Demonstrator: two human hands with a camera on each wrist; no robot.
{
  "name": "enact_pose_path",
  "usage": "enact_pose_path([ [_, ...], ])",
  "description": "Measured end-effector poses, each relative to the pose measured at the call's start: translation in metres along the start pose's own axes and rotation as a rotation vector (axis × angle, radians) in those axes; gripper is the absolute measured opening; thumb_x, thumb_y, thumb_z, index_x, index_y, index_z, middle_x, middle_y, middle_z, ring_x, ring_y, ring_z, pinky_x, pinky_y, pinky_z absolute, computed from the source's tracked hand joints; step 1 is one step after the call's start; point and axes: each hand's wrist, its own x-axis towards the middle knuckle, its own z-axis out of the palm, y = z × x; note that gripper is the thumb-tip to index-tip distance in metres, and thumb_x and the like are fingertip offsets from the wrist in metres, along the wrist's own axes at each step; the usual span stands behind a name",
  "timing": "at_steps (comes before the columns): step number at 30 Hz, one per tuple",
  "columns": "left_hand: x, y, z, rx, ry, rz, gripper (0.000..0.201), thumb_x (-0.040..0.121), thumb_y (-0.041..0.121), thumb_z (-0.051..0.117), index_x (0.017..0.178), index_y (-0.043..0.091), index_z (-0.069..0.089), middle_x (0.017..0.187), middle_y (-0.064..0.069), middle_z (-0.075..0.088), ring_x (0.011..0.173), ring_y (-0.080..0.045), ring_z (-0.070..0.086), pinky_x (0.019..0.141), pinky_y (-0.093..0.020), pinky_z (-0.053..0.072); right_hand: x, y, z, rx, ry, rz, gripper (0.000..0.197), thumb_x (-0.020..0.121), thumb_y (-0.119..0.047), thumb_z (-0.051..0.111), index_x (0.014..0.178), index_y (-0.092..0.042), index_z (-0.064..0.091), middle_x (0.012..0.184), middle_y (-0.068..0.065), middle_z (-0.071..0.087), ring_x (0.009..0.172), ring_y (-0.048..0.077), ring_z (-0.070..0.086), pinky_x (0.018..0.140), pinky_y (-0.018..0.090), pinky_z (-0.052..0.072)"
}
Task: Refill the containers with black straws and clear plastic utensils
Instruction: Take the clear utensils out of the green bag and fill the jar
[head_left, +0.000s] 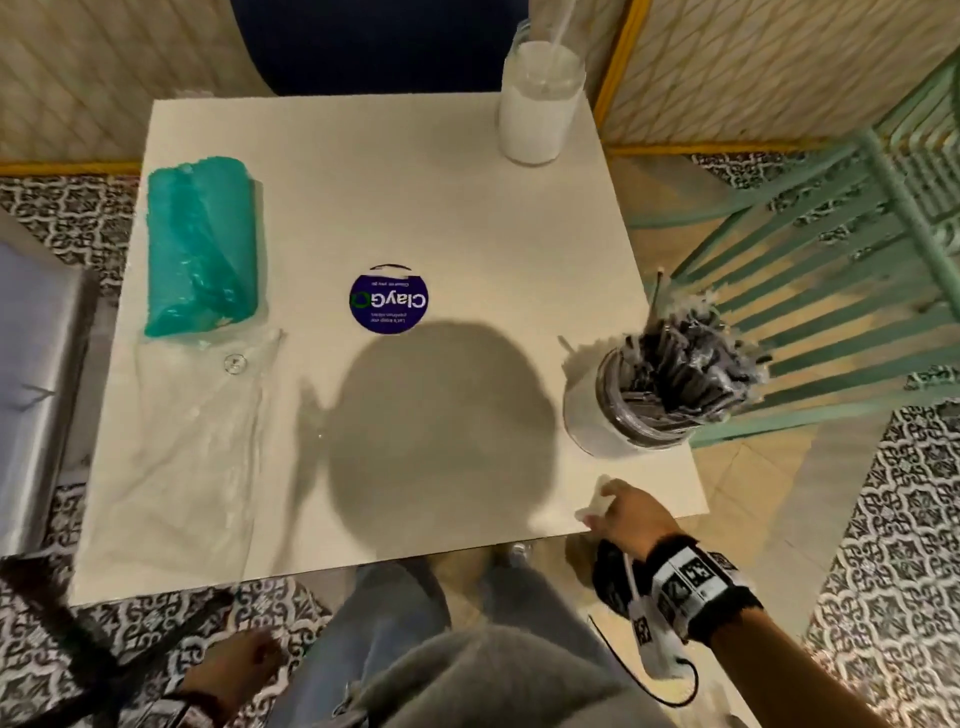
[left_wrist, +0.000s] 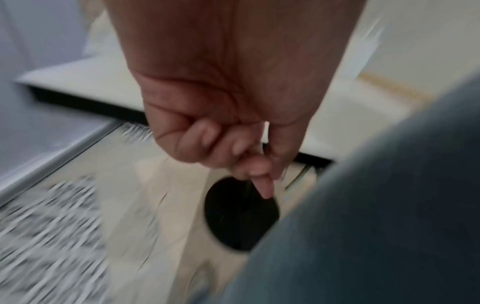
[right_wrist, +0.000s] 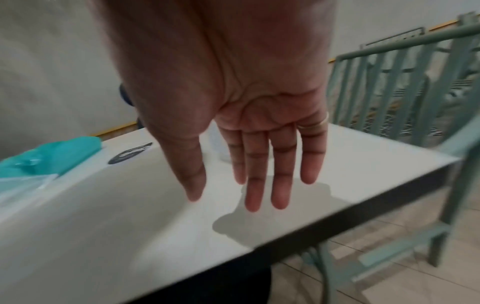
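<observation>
While the right hand (right_wrist: 233, 127) hovers flat-fingered over the white square table (head_left: 467, 197) | clear glass jar (head_left: 623, 410) packed with wrapped black straws (head_left: 691, 358) | tall clear jar (head_left: 537, 98) holding one utensil | left hand (left_wrist: 223, 127) loosely curled, holding nothing

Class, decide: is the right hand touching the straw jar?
Apart. In the head view the right hand is at the table's near edge, with bare tabletop between it and the straw jar.

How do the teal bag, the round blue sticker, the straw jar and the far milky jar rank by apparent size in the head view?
1. teal bag
2. straw jar, nearer the camera
3. far milky jar, farther off, so unsure against the straw jar
4. round blue sticker
</observation>
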Motion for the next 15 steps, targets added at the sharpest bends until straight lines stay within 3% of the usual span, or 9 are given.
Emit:
enact_pose_path([
  [1, -0.016, 0.020, -0.038, -0.057, 0.032, 0.018, 0.028, 0.085, 0.043, 0.053, 0.063, 0.026, 0.048, 0.081, -0.001, 0.066, 0.086, -0.012, 0.065, 0.069, -0.025, 0.041, 0.000, -0.025, 0.008, -0.020, 0.023, -0.049, 0.039, 0.080, -0.045, 0.066, 0.109, -0.021, 0.055, 0.106, 0.004, 0.066, 0.105, 0.026, 0.062, 0.087, 0.030, 0.046],
  [3, -0.027, 0.040, -0.105, -0.201, 0.198, 0.102, 0.015, 0.087, 0.027, 0.058, 0.073, 0.029, 0.060, 0.068, 0.007, 0.062, 0.063, 0.004, 0.059, 0.058, -0.010, 0.040, 0.004, -0.077, 0.017, 0.006, 0.081, -0.155, 0.033, 0.081, -0.042, 0.065, 0.106, -0.021, 0.060, 0.101, 0.002, 0.069, 0.104, 0.026, 0.064, 0.089, 0.031, 0.048],
  [5, -0.019, 0.049, -0.168, -0.310, 0.367, 0.197, 0.012, 0.086, 0.023, 0.061, 0.076, 0.029, 0.063, 0.066, 0.013, 0.060, 0.059, 0.005, 0.056, 0.057, -0.004, 0.038, 0.010, -0.136, 0.016, 0.001, 0.144, -0.249, 0.030, 0.085, -0.037, 0.063, 0.110, -0.020, 0.062, 0.095, 0.002, 0.070, 0.101, 0.025, 0.064, 0.085, 0.029, 0.047],
  [7, 0.002, 0.057, -0.224, -0.337, 0.470, 0.259, 0.008, 0.087, 0.023, 0.059, 0.085, 0.022, 0.066, 0.072, 0.012, 0.061, 0.061, -0.002, 0.054, 0.062, -0.006, 0.039, 0.019, -0.195, 0.002, 0.029, 0.232, -0.322, 0.027, 0.087, -0.032, 0.062, 0.110, -0.018, 0.063, 0.098, 0.004, 0.071, 0.100, 0.026, 0.063, 0.078, 0.026, 0.042],
  [9, 0.023, 0.073, -0.279, -0.370, 0.622, 0.306, 0.012, 0.086, 0.019, 0.059, 0.092, 0.016, 0.068, 0.085, -0.001, 0.067, 0.068, -0.014, 0.054, 0.075, -0.025, 0.047, 0.039, -0.243, -0.020, 0.073, 0.341, -0.396, 0.024, 0.087, -0.026, 0.061, 0.108, -0.015, 0.063, 0.104, 0.007, 0.070, 0.100, 0.027, 0.063, 0.074, 0.023, 0.037],
  [11, 0.053, 0.078, -0.332, -0.447, 0.725, 0.294, 0.016, 0.083, 0.015, 0.061, 0.098, 0.011, 0.068, 0.100, -0.009, 0.066, 0.082, -0.022, 0.058, 0.084, -0.029, 0.046, 0.065, -0.286, -0.049, 0.136, 0.462, -0.449, 0.026, 0.088, -0.024, 0.061, 0.110, -0.011, 0.062, 0.115, 0.011, 0.065, 0.104, 0.030, 0.061, 0.078, 0.026, 0.040],
  [13, 0.089, 0.081, -0.378, -0.423, 0.795, 0.209, 0.029, 0.079, 0.018, 0.064, 0.108, 0.016, 0.064, 0.119, -0.013, 0.058, 0.106, -0.031, 0.055, 0.098, -0.035, 0.042, 0.095, -0.324, -0.086, 0.183, 0.610, -0.491, 0.031, 0.087, -0.023, 0.062, 0.115, -0.009, 0.061, 0.128, 0.013, 0.056, 0.111, 0.032, 0.058, 0.087, 0.032, 0.045],
  [15, 0.120, 0.083, -0.418, -0.338, 0.846, 0.042, 0.051, 0.073, 0.027, 0.070, 0.122, 0.025, 0.054, 0.136, -0.015, 0.043, 0.124, -0.036, 0.041, 0.106, -0.046, 0.036, 0.125, -0.354, -0.131, 0.202, 0.749, -0.525, 0.037, 0.086, -0.020, 0.064, 0.119, -0.005, 0.057, 0.140, 0.014, 0.044, 0.108, 0.033, 0.059, 0.087, 0.036, 0.047],
])
